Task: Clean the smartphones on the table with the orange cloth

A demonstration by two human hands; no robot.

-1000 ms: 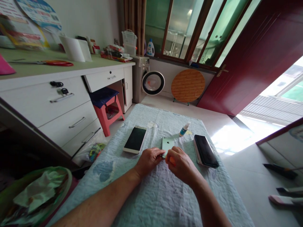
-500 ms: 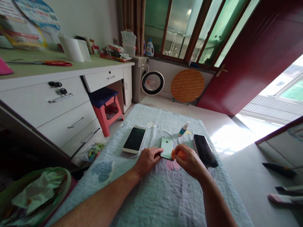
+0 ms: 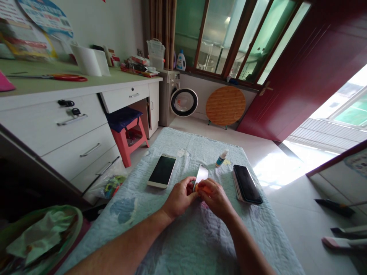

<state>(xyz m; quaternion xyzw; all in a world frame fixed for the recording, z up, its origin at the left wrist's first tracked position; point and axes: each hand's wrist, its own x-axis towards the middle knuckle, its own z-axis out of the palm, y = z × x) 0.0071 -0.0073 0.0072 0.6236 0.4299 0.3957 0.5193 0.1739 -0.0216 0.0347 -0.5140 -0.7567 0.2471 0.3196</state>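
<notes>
Noted against half a second ago: change of attitude in the silver iPhone (image 3: 202,173), from flat on the quilted cover (image 3: 189,244) to tilted between both hands. Also noted: shift of the orange pad (image 3: 204,189) from the lower right corner to the near end, with closer spacing of the hands. Meaning, as judged: near end now presented to the pad, with support from the grip more than from the cover. Left hand (image 3: 181,194): clamped on the near left side of the iPhone. Right hand (image 3: 214,198): pinched on the pad, apparently in contact with the near end. Contact of iPhone with cover: cannot tell. Location: mid-cover, between the white-framed smartphone (image 3: 162,170) on the left and the black smartphone (image 3: 248,183) on the right; near the spray bottle (image 3: 221,158). Appearance: whitish glare over the exposed face, Apple logo no longer readable, small dark spot at the far end, probably the camera; near end hidden by fingers.
</notes>
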